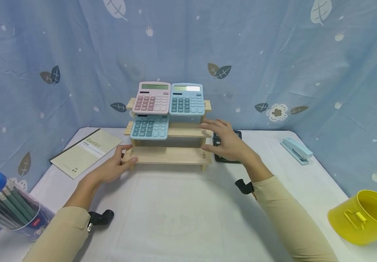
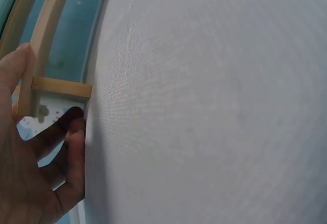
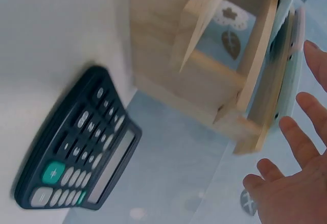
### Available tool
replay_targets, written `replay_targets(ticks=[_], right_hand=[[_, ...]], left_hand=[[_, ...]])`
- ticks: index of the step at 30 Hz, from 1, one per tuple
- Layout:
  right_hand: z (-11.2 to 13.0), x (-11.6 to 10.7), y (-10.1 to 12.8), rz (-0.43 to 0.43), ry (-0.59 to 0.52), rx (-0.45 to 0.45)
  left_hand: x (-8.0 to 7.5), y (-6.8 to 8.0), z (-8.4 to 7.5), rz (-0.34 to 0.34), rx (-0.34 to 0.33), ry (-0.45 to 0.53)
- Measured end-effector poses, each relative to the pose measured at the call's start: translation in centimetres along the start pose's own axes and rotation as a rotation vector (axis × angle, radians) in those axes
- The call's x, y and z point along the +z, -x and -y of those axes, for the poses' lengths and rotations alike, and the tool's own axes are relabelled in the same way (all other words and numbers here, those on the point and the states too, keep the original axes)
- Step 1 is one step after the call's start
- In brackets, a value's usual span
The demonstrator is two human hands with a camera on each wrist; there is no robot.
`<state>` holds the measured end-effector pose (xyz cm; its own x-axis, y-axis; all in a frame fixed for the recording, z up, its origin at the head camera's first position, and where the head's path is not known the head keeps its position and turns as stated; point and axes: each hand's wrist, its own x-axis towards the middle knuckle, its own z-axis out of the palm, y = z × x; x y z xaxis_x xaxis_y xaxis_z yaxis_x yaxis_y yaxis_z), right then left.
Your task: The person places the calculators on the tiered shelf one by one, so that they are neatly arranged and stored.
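While the stepped pale wooden rack (image 1: 169, 145), long axis across mid-frame, is gripped at its left end by the left hand (image 1: 114, 168), the spread-fingered right hand (image 1: 226, 140) is held just off its right end.

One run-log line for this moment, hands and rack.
left hand: grips wooden rack bottom-left end | right hand: open beside rack's right end | rack: three calculators | black calculator: on table, right of rack

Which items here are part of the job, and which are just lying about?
In hand:
- wooden rack, left hand gripping its left end, right hand open beside its right end
- pink calculator and two blue calculators on the rack
- black calculator on the table beside the rack

Lying about:
- notebook
- stapler
- yellow bucket
- pencil tub
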<state>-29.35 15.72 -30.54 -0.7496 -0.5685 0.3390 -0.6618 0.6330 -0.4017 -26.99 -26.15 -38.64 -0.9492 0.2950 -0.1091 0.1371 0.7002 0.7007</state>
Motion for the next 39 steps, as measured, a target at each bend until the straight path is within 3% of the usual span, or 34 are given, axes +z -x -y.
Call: replay_targets(ticks=[17, 27, 39], right_hand=[[-4.3, -0.9, 2.0, -0.089, 0.006, 0.171], [-6.5, 0.0, 2.7, -0.067, -0.051, 0.215], [-8.0, 0.9, 2.0, 0.014, -0.046, 0.378]], left_hand=[[0.1, 0.1, -0.2, -0.004, 0.006, 0.014], [0.1, 0.0, 0.1, -0.003, 0.005, 0.0], [0.1, 0.0, -0.2, 0.008, -0.017, 0.009]])
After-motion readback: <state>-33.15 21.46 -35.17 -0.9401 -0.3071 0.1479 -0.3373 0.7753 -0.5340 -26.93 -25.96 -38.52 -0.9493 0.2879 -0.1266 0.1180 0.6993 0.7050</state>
